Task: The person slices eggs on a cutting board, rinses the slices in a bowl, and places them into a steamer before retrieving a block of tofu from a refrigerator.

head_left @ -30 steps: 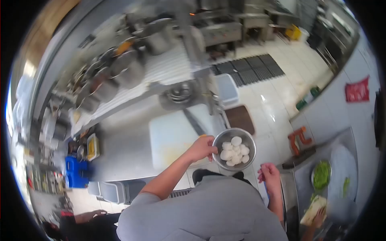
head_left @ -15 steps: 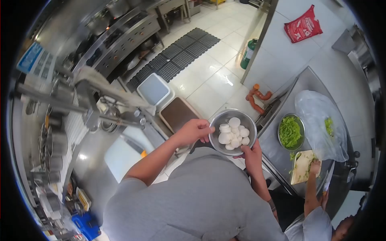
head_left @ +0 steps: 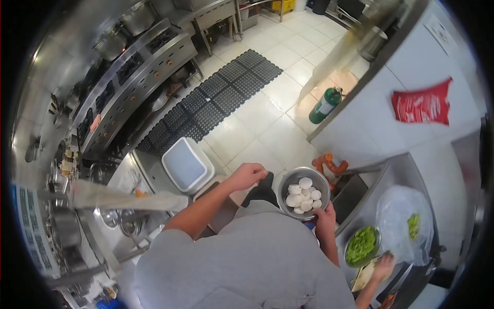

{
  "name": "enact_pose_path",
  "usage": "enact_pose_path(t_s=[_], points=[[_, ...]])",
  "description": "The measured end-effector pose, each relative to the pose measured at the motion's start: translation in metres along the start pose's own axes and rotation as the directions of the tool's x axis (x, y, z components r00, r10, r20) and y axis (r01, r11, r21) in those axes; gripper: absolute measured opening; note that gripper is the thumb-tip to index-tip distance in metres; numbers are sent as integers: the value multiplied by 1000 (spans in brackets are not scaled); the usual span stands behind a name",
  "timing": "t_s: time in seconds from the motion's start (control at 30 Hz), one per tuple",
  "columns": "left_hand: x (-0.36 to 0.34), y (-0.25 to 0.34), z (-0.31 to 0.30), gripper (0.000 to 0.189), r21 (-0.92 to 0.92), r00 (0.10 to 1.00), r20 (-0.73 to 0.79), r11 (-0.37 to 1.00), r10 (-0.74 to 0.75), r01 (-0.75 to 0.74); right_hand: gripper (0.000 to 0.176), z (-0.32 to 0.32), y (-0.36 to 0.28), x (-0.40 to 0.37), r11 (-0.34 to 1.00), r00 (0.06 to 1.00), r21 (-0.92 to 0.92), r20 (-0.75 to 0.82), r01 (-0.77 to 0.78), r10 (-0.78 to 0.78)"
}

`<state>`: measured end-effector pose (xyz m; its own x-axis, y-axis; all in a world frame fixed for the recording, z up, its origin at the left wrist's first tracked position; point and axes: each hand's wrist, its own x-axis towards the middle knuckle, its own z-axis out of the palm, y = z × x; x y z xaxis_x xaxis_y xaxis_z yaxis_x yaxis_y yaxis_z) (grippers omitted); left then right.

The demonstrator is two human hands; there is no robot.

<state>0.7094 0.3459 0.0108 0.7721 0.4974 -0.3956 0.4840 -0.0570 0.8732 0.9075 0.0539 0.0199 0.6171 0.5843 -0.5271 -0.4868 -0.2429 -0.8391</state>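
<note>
A steel bowl with several white round slices in it is held out in front of my body. My right hand grips its rim from the lower right, thumb over the edge. Left of the bowl, my left hand is apart from it, its fingers curled in and nothing showing in them. Below the bowl and the left hand, my dark-clad leg shows over the floor.
On the steel counter at right are a bowl of chopped lettuce, a clear plastic bag and a cutting board, where another person's hand works. A stove, black mat, white lidded bin and green cylinder stand ahead.
My left hand has let go of the bowl's rim and drawn away left. The right hand still holds the bowl, now slightly lower right. The view has turned and shifted forward.
</note>
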Motion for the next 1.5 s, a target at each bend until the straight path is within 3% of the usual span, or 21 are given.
enact_pose_path(t_s=[0.13, 0.23, 0.43, 0.47, 0.57, 0.63, 0.7, 0.73, 0.77, 0.8, 0.83, 0.87, 0.93, 1.0, 1.07, 1.13, 1.17, 1.23, 1.4, 1.47, 1.5], points=[[92, 35, -76, 31, 39, 997, -82, 999, -14, 17, 54, 38, -82, 90, 998, 999, -45, 32, 34, -32], [177, 66, -98, 32, 264, 979, -142, 959, 143, -102, 52, 45, -114, 172, 991, 991, 50, 47, 121, -124], [282, 140, -203, 28, 285, 932, -68, 903, 355, -323, 52, 138, -225, 254, 999, 998, -9, 48, 46, -46], [330, 125, -192, 30, 337, 959, -31, 907, 280, -254, 53, 106, -196, 317, 998, 997, 55, 77, -8, 3], [403, 50, -269, 33, 347, 978, -141, 933, 151, -94, 53, 153, -234, 383, 1000, 989, 16, 147, 9, -11], [431, -39, -321, 37, 504, 951, -294, 829, -98, 241, 51, 176, -251, 447, 996, 982, -34, 168, -85, 89], [410, -142, -352, 47, 426, 802, -497, 712, -331, 558, 48, 195, -259, 521, 989, 974, -130, 204, -69, 95], [381, -186, -365, 51, 483, 743, -580, 594, -333, 643, 46, 192, -234, 580, 961, 960, -252, 277, 110, -37], [348, -180, -373, 52, 452, 669, -633, 515, -390, 728, 46, 216, -258, 594, 966, 964, -234, 263, 105, -41], [319, -168, -383, 54, 50, 529, -569, 616, -630, 786, 47, 247, -297, 613, 958, 948, -264, 319, 112, -23], [309, -158, -397, 46, 189, 573, -456, 555, -681, 810, 47, 283, -337, 631, 945, 927, -306, 376, 120, 4], [295, -191, -409, 34, 676, 725, -245, 423, -644, 604, 47, 308, -364, 652, 943, 929, -312, 370, 112, 12], [272, -168, -422, 23, 851, 928, -169, 426, -332, 307, 44, 373, -427, 690, 892, 878, -413, 476, 183, 40], [291, -134, -411, 26, 747, 778, -232, 405, -584, 527, 44, 416, -467, 727, 876, 860, -445, 506, 186, 75], [308, -146, -383, 25, 222, 678, -359, 647, -641, 729, 44, 461, -495, 772, 858, 838, -474, 536, 200, 101], [357, -139, -368, 31, 767, 888, -220, 491, -404, 414, 45, 502, -504, 819, 846, 776, -494, 606, 197, 173], [348, -136, -374, 31, 480, 796, -190, 652, -575, 586, 45, 544, -524, 822, 836, 790, -520, 581, 176, 196], [401, -149, -400, 30, 360, 778, -128, 702, -615, 615, 43, 583, -525, 861, 833, 765, -521, 608, 184, 211], [581, -159, -573, 29, 539, 896, 9, 757, -444, 370, 52, 652, -544, 922, 881, 851, -469, 435, -65, 294], [671, -167, -682, 29, 776, 952, 39, 610, -304, 162, 54, 667, -555, 951, 900, 888, -416, 358, -125, 289], [717, -149, -753, 27, 808, 932, 84, 571, -353, 144, 54, 676, -566, 966, 905, 894, -404, 344, -134, 286]])
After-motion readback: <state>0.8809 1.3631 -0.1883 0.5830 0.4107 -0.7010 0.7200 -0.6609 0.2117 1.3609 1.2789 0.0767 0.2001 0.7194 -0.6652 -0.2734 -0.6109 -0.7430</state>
